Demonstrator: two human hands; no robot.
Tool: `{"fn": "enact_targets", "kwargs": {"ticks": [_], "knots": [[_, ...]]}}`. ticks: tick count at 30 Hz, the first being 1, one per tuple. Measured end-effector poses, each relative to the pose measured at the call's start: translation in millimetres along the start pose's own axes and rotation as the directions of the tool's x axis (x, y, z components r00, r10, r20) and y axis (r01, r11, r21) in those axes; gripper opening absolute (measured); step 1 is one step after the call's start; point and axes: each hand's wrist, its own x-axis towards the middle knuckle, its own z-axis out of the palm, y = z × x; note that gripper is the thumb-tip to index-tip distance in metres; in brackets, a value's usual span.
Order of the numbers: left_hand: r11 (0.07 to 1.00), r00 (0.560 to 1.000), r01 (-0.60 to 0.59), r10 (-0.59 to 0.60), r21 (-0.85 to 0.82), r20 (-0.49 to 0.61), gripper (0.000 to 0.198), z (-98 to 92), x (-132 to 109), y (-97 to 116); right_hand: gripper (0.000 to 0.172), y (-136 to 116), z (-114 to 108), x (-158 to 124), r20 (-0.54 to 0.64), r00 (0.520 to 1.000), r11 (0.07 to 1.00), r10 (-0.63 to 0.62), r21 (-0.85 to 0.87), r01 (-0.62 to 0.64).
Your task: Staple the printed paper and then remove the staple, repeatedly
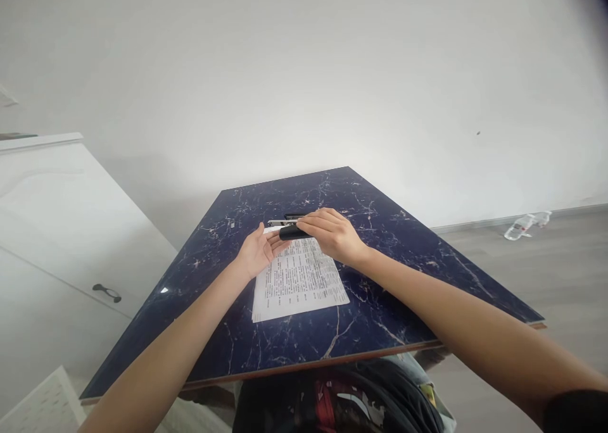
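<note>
My right hand [332, 232] is wrapped round a black stapler [291, 233], held on its side above the paper. The stapler's parts are spread apart, and its metal rail shows between them. Palm up, my left hand [260, 251] lies at the stapler's left end with the thumb raised and the fingers reaching under it. Whether those fingers touch the stapler I cannot tell. Below both hands, a small stack of printed sheets [301, 287] rests on the dark blue marbled table [375, 332].
To the left stands a white cabinet [61, 230] with a dark handle [107, 292]. A white wall [304, 78] rises behind the table. Clear plastic bottles [520, 226] lie on the floor at the right. The table's front edge is close to my body.
</note>
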Motion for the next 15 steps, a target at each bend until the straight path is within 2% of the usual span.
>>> {"fn": "enact_targets", "kwargs": {"ticks": [3,6,10,15], "knots": [[1.0,0.999,0.008,-0.008,-0.011,-0.043,0.049,0.7,0.0,3.0,0.046,-1.9,1.2,0.1,0.064,0.996,0.998,-0.062,-0.018,0.063],[1.0,0.998,0.012,-0.013,-0.021,-0.068,0.042,1.8,-0.4,4.1,0.043,-2.4,2.5,-0.1,0.076,0.993,0.996,-0.089,-0.01,0.09],[1.0,0.996,-0.003,0.002,-0.015,-0.087,0.037,1.5,0.0,4.3,0.041,-1.9,1.6,-0.1,0.081,0.993,0.996,-0.085,0.018,0.083],[1.0,0.993,-0.001,-0.001,-0.019,-0.116,0.033,1.6,0.1,5.7,0.039,-6.1,-3.9,2.8,0.151,0.985,0.995,-0.088,0.068,0.078]]}}
